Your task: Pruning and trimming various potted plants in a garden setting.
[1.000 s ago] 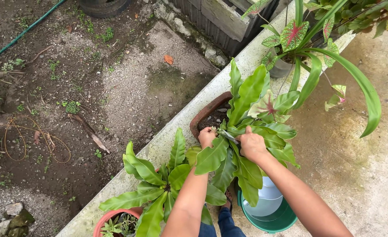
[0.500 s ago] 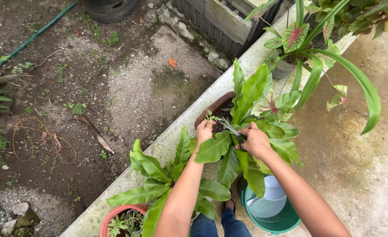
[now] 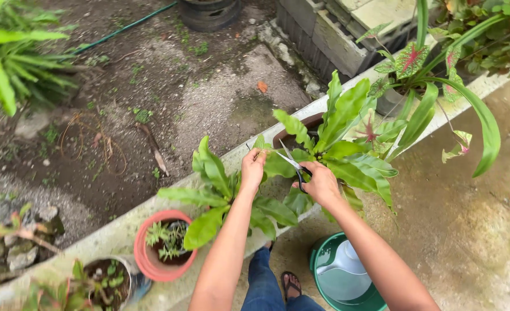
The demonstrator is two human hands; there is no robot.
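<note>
The right hand [image 3: 322,183] is clenched around the dark handles of a pair of scissors [image 3: 292,164], whose silver blades stand parted and point far-left toward the left hand [image 3: 252,167]. The left hand pinches a small bit of leaf between thumb and fingers, just beside the blade tips, at the near edge of the broad-leaved green plant [image 3: 338,129]. That plant grows from a brown pot [image 3: 307,122] sitting on the pale concrete ledge [image 3: 116,230], which runs from near left to far right. Nearer and to the left, a second broad-leaved plant [image 3: 217,193] spreads over the ledge just beside a round terracotta-coloured pot [image 3: 145,253] holding small shoots. Below the right forearm stands a green bucket [image 3: 318,259] with a pale watering jug [image 3: 344,273] inside it. No packages, labels or signs show anywhere. Farther right, a red-veined plant [image 3: 410,57] stands on the ledge
</note>
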